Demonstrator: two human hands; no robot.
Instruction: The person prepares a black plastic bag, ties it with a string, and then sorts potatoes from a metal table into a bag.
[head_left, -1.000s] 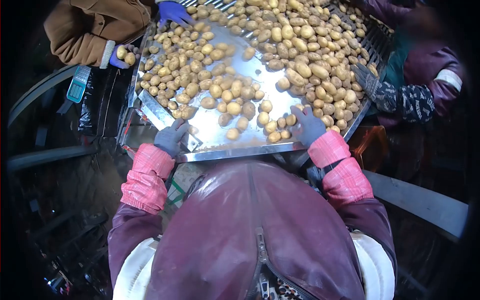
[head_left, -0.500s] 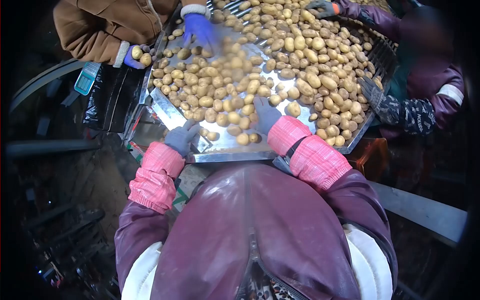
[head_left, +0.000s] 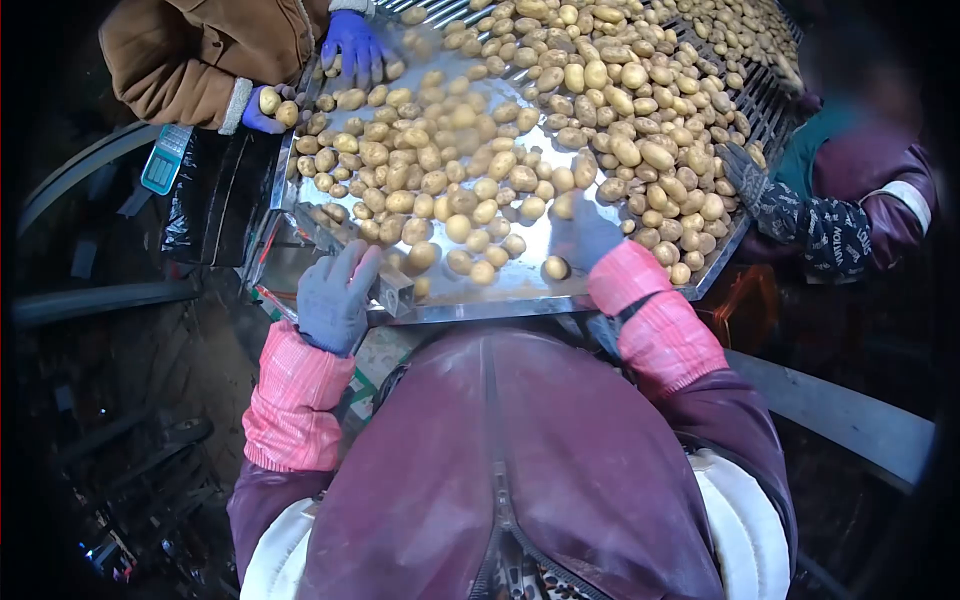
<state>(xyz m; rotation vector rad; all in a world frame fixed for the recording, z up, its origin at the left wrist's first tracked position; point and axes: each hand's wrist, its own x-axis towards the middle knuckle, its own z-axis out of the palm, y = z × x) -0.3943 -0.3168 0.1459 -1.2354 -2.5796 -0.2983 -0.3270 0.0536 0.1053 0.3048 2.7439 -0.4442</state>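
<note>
My left hand (head_left: 336, 300), in a grey glove, is at the tray's front left corner, its fingers closed over a hinged metal flap (head_left: 394, 292). The flap stands tilted up, with its square end toward me. My right hand (head_left: 588, 238), also gloved in grey, is smeared by motion over the right front of the metal tray (head_left: 515, 292); its fingers cannot be made out. A single potato (head_left: 556, 267) lies just left of it. Many loose potatoes (head_left: 430, 180) cover the tray's left and middle.
A large heap of potatoes (head_left: 640, 130) fills the right side, beside a roller grate (head_left: 770, 95). On the left, a co-worker's purple-gloved hand (head_left: 352, 46) reaches over the tray; the other (head_left: 264, 115) holds potatoes. Another person's patterned sleeve (head_left: 815, 225) is at right.
The flap has swung up from lying flat, with my left hand raised on it. My right hand has moved right. The co-worker's purple glove has shifted left, and one hand at upper right has withdrawn.
</note>
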